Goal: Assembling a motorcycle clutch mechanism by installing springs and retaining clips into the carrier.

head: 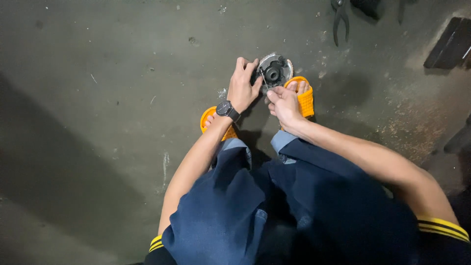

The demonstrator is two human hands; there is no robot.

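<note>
Mid-fit: left hand [244, 84] grips round metal part [274, 71] (on floor); right hand [283, 102] pinches thin pin [264, 78]. Next needs steady aim w/ pin.

A workshop: stained concrete floor [98, 122], pliers [339, 19], metal scraps [451, 44].

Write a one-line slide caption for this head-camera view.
Crouched on a concrete floor, left hand steadies a round metal part while right hand works a thin tool against it.
</note>
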